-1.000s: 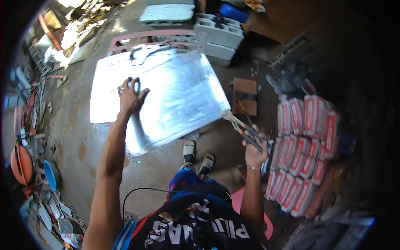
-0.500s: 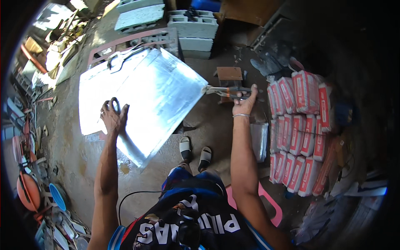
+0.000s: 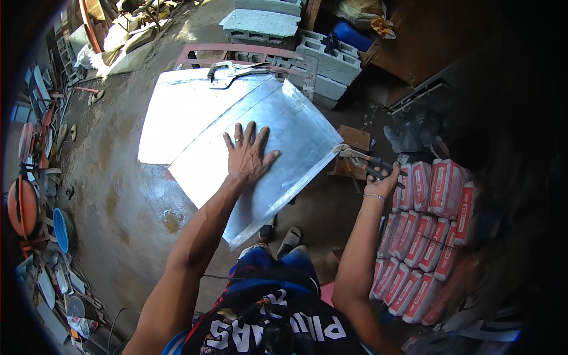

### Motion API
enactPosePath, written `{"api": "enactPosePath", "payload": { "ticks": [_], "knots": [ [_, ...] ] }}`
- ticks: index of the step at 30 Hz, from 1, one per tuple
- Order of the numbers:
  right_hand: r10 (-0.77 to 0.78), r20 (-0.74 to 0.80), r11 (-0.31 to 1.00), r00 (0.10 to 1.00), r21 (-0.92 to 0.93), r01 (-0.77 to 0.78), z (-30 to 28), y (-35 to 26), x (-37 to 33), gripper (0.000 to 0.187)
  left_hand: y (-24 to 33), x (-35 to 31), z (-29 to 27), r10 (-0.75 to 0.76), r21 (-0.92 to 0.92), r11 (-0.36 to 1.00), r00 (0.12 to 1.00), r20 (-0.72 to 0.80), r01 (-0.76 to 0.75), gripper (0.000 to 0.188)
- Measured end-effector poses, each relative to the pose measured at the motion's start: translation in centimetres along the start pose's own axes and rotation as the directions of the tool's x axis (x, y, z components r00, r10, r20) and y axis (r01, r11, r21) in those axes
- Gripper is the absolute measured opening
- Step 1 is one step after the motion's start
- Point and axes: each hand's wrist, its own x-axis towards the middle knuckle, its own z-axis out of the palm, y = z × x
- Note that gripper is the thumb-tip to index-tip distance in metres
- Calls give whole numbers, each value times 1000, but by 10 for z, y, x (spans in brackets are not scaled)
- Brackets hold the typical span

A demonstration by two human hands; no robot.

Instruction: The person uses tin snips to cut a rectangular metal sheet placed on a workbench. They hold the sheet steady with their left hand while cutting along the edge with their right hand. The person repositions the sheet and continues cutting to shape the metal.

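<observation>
Two flat pieces of shiny sheet metal overlap in front of me; the nearer sheet (image 3: 284, 148) has folded edges and lies at an angle over the farther sheet (image 3: 183, 112). My left hand (image 3: 247, 157) rests flat on the nearer sheet, fingers spread. My right hand (image 3: 383, 179) is closed around the orange-and-black handles of a plier-like hand tool (image 3: 358, 156). Its metal jaws are at the right corner of the nearer sheet; whether they bite on it is too small to tell. A locking C-clamp (image 3: 228, 74) sits at the far edge of the farther sheet.
A reddish metal frame (image 3: 198, 50) supports the sheets, with grey concrete blocks (image 3: 331, 62) behind. A small wooden stool (image 3: 355, 138) stands below the tool. Stacked red-and-white bags (image 3: 421, 236) are at right. A blue basin (image 3: 62, 229) and clutter line the left.
My left hand has shifted right across the metal to the middle of the nearer sheet and flattened. My right hand still holds the tool at the corner. The view has turned.
</observation>
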Motion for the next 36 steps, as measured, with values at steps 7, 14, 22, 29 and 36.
{"api": "enactPosePath", "payload": {
  "ticks": [7,14,22,29,36],
  "knots": [
    [-36,463,973,886,217,-74,-49,0,-31,27,-5,1,6,12,-10,1000,999,-38,-12,75],
    [-41,860,999,508,32,27,-105,-11,-5,50,-2,3,5,-15,-1,1000,999,-51,15,70],
    [-1,937,999,349,13,-32,-95,-19,19,44,1,3,11,-59,36,997,995,-83,62,63],
    [-42,944,992,327,1,124,-100,-15,-3,47,3,8,12,-111,91,989,993,-51,115,64],
    [-18,952,971,305,-57,234,-119,-12,-10,47,11,6,15,-151,150,977,988,-22,153,65]
  ]
}}
